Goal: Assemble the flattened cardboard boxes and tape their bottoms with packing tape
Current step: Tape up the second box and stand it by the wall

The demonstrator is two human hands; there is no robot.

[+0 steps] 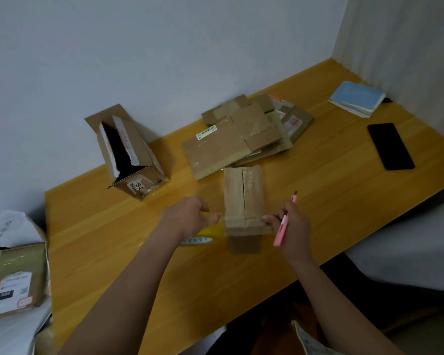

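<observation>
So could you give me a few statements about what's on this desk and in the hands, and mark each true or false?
1. The right hand holds a pink cutter. True.
2. The left hand is on a yellow tape roll. True.
3. The phone lies on top of the flat boxes. False: it lies on the bare desk, apart from them.
4. The small box between the hands has tape across its top. True.
5. The tall box at the left is taped shut. False: it gapes open.
</observation>
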